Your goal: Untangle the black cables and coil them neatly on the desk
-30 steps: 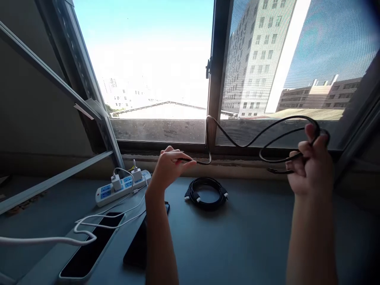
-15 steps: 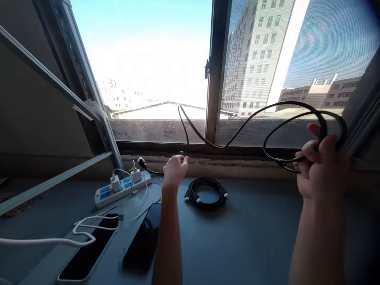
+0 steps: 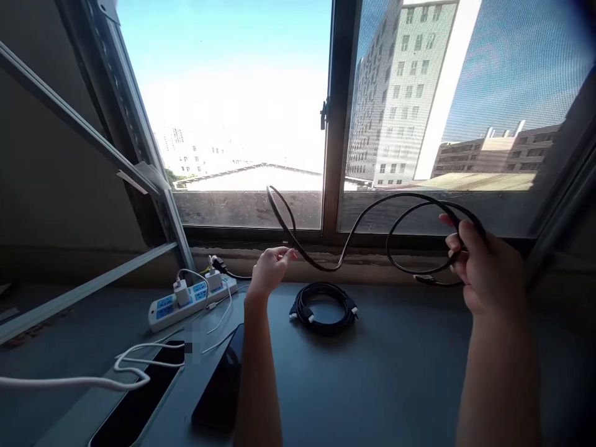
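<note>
A long black cable (image 3: pixel 401 195) hangs in the air between my two hands. My left hand (image 3: pixel 270 270) pinches it near one end, and a plug (image 3: pixel 218 265) sticks out to the left, above the power strip. A loop of the cable rises over that hand. On the right, my right hand (image 3: pixel 484 267) is closed round the looped part, with a second plug (image 3: pixel 423 280) hanging just left of its fingers. Between the hands, a coiled black cable (image 3: pixel 325 329) with light-tipped plugs lies on the grey table (image 3: pixel 372 385).
At the back left stands a white power strip (image 3: pixel 161 320) with two white adapters. Two phones, one dark (image 3: pixel 216 397) and one under a white cord (image 3: pixel 135 406), lie at the left. A metal frame (image 3: pixel 88 279) leans there; a window (image 3: pixel 329 186) rises behind.
My right hand has moved left and slightly down with its loops, closer to my left hand. The cable between them sags lower, and my left hand has shifted slightly left.
</note>
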### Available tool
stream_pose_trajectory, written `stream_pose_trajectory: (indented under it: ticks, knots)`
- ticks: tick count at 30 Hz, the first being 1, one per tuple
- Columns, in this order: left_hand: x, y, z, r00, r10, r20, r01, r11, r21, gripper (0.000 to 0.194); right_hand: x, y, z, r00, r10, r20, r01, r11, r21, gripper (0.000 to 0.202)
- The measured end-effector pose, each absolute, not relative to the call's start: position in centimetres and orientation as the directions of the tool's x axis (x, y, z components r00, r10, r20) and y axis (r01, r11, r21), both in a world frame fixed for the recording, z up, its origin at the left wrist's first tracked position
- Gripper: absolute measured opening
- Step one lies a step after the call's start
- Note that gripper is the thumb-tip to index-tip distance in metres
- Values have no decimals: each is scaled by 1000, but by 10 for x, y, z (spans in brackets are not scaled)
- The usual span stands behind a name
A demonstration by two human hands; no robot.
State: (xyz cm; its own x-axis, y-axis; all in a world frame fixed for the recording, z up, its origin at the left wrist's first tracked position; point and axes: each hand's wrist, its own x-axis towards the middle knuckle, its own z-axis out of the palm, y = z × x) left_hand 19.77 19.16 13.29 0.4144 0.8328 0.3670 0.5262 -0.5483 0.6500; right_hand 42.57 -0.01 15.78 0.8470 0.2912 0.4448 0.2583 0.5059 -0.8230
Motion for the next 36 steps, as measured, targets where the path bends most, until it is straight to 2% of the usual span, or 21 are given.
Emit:
stream_pose_trajectory:
  ticks: [2,5,11,16,19,23,27,31,34,36]
  knots:
    - [199,191,133,472,816,333,532,-566,630,37,426,1,157,856,320,406,209,505,-838,39]
    - [202,187,133,457,832,315,603,-551,577,37,428,4,155,843,390,371,159,477,-864,37]
    - [203,182,135,488,827,278,626,-554,548,34,434,13,148,744,613,266,-31,428,-903,25]
    - [203,179,138,359,864,353,750,-492,442,33,431,18,147,716,644,267,-53,432,-900,27]
    - [206,177,140,312,873,376,780,-461,423,32,425,21,148,701,668,250,-81,422,-903,31]
    - [211,175,140,331,859,391,797,-476,371,29,415,29,149,718,661,220,-68,381,-922,35]
    - [220,167,141,358,833,423,814,-500,297,29,405,39,145,660,695,284,17,364,-931,40]
    - [231,155,143,424,782,457,772,-576,269,35,397,49,140,500,812,302,-68,385,-920,44]
    - [242,145,142,483,745,461,749,-624,224,35,389,57,138,458,849,263,-127,356,-926,46]
    - [250,139,141,536,709,457,728,-663,176,34,383,62,138,454,855,252,-108,333,-937,50]
